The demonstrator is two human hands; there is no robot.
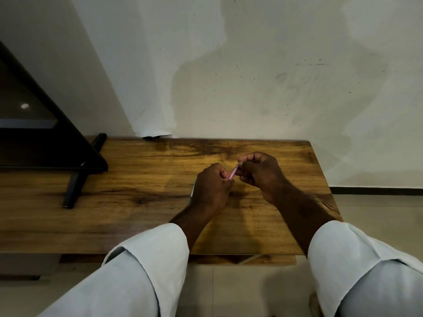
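Gripping slim pink stick [233, 173] at lower end with curled left hand [211, 187], pinching upper end with right hand [258, 172], just above wooden table [137, 179]. Probably mid uncapping or pull-apart: looks in one piece, nothing separated or set down yet.

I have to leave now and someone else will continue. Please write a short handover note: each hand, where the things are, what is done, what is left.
Left hand grips the lower end of a thin pink stick. Right hand pinches its upper end.
The stick is held tilted over the wooden table. A black screen stands at the table's left.
Done: stick lifted, both hands on it.
Left: probably pulling it apart or capping it; I cannot tell which.
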